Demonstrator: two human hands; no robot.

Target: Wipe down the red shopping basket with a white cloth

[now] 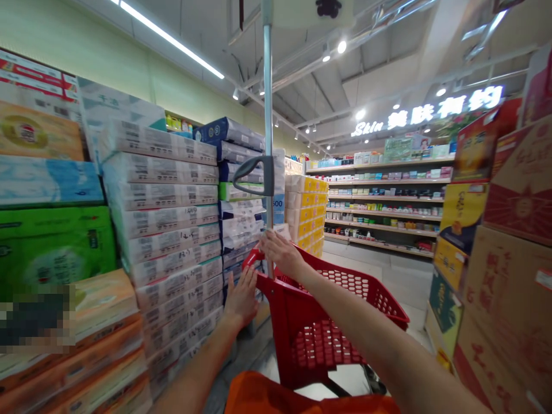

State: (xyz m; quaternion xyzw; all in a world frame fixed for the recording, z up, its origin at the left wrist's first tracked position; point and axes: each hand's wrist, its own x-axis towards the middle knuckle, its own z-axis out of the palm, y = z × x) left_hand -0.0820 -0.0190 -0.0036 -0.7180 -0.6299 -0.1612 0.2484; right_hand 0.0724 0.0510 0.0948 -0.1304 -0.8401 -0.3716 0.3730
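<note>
A red plastic shopping cart [297,339] stands in front of me, with a perforated basket and a red handle [250,259]. Rising from the handle end is an upright metal pole [268,103] with a grey loop grip [254,175] partway up. My right hand [280,251] is closed around the pole's lower part, beside the red handle; its fingertips are partly hidden. Just below the handle, my left hand [242,296] has its fingers stretched out and its thumb apart. Its fingertips are at the handle; whether they press on it I cannot tell.
Tall stacks of wrapped tissue packs [168,218] line the left side, close to my left arm. Cardboard boxes [509,293] are piled on the right. Shelves of small products [388,204] stand at the back beneath a lit sign [426,112]. Orange fabric [263,397] shows below me.
</note>
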